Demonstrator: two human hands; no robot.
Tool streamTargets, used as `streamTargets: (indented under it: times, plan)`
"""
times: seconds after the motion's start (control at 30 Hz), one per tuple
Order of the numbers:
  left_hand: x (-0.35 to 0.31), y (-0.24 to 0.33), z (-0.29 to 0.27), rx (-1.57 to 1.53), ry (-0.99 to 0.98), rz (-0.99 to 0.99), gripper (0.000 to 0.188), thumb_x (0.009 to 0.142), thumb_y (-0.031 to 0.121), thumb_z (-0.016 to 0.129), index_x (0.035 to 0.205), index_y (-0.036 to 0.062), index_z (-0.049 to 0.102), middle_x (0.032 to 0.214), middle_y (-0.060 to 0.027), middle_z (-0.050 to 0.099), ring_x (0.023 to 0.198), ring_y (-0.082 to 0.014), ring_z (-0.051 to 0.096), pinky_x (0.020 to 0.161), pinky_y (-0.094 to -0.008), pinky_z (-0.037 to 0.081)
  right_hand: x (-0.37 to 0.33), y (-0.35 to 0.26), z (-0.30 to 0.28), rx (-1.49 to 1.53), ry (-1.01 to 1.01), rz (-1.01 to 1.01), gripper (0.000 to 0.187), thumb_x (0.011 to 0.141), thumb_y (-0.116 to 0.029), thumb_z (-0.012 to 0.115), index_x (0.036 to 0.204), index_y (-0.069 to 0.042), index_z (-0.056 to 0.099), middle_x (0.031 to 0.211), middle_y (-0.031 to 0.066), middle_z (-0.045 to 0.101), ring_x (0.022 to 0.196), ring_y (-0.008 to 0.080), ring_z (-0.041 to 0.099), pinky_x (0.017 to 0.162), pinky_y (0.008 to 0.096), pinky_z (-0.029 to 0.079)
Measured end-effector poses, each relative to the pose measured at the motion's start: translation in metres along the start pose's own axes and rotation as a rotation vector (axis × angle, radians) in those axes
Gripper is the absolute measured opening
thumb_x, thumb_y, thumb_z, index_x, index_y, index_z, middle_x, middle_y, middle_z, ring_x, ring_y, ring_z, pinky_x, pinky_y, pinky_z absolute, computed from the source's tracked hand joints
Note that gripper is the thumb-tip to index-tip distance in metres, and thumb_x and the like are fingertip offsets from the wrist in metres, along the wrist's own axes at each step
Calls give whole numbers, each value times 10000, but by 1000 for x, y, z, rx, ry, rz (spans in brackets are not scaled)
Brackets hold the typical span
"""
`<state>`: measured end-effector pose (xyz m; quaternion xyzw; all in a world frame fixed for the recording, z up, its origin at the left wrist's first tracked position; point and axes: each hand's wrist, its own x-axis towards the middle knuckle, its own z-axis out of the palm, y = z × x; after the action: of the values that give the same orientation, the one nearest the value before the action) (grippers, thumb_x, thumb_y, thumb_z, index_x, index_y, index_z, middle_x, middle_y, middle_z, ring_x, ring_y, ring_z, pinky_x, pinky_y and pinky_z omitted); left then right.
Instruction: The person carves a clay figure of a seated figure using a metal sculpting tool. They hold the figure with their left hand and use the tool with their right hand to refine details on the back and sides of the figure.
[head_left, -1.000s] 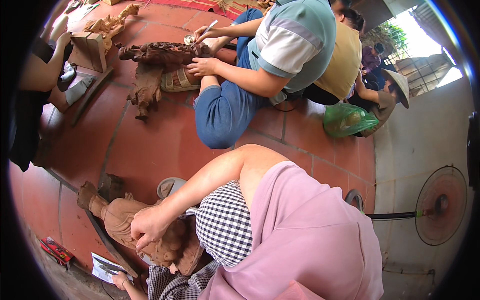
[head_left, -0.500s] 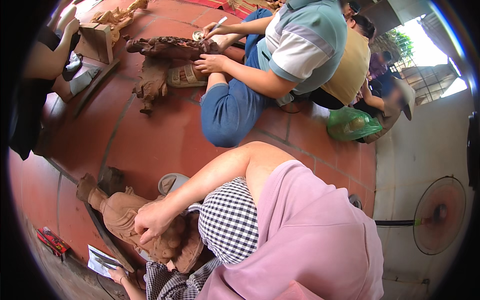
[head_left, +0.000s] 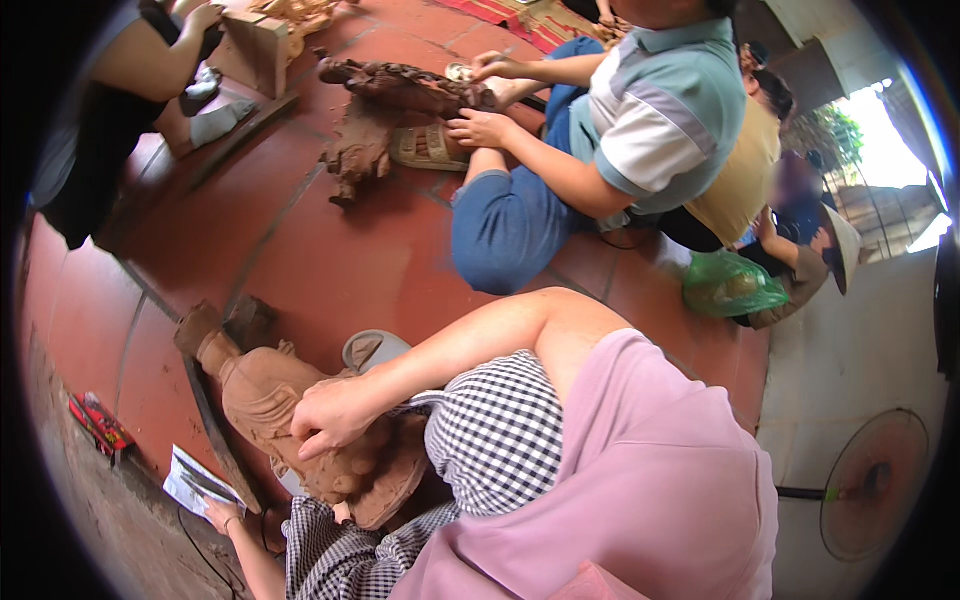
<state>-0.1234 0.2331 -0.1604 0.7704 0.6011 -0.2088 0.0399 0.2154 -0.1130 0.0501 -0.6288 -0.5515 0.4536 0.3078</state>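
Right hand (head_left: 335, 418) shifted slightly on clay figure (head_left: 290, 410); left hand (head_left: 222, 515) seemingly floor-braced.

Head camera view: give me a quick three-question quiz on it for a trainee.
1. True or false: the right hand rests on the brown clay figure.
2. What lies next to the left hand? A) a paper leaflet B) a hammer C) a cup
3. What colour is the plastic bag lying on the tiled floor at the right?
Key: 1 true; 2 A; 3 green.
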Motion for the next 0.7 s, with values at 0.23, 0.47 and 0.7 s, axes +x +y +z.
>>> streamTargets:
  times: [0.23, 0.47, 0.7]
  plan:
    - [24, -23, 20, -155, 14, -20, 613, 940, 199, 626, 1521, 206, 431, 1288, -203, 682, 1215, -414, 638, 986, -512, 519, -6, -13, -16, 34, -16, 23, 354, 983, -383, 655, 925, -38, 708, 867, 197, 716, 824, 407, 687, 727, 494, 522]
    - [-1, -22, 16, -395, 132, -247, 474, 873, 66, 658, 1312, 193, 533, 1201, -214, 703, 1115, -429, 687, 941, -544, 547, 1, -22, -3, 86, -108, 174, 262, 1006, -258, 674, 968, 0, 703, 808, 139, 712, 721, 232, 674, 676, 362, 526]
    - [-17, -5, 14, -157, 499, 140, 249, 858, 173, 743, 1079, 112, 648, 1103, -128, 636, 1104, -341, 628, 917, -468, 544, -5, -31, -9, 61, -151, 276, 248, 1013, -219, 671, 1010, 26, 710, 860, 114, 750, 780, 170, 703, 719, 322, 556]
